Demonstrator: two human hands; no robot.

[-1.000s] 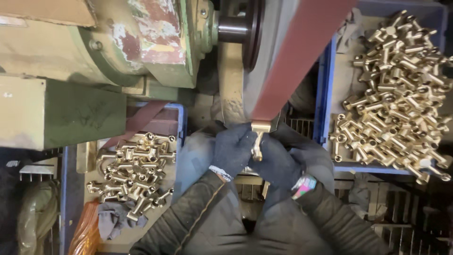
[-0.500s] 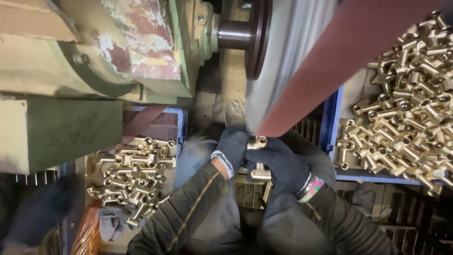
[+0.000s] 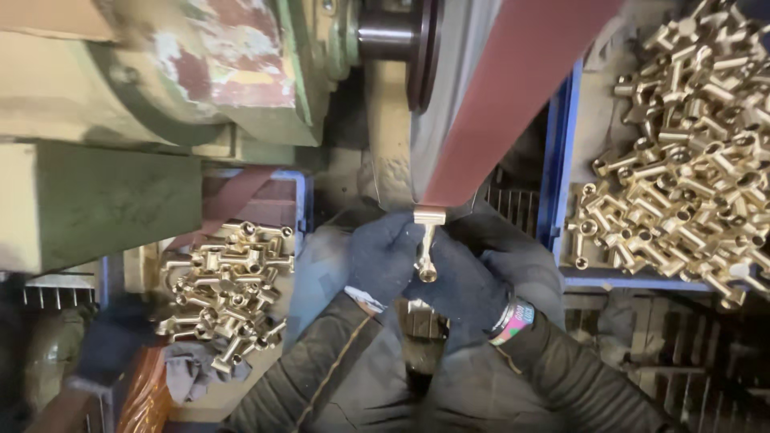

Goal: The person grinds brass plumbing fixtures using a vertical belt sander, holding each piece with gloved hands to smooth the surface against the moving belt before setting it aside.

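Brass fitting (image 3: pixel 426 244) sits clamped between both gloved hands, left hand (image 3: pixel 383 255) and right hand (image 3: pixel 473 277) pressed together, its top touching the red-brown sanding belt (image 3: pixel 513 96)

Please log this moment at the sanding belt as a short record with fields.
Left hand: left hand, dark glove, grips brass fitting
Right hand: right hand, dark glove, grips the same fitting from the other side
Fitting: T-shaped, top end against the reddish sanding belt
Left bin: smaller pile of brass fittings
Right bin: large heap of fittings, blue tray rim
Machine: green housing, worn paint
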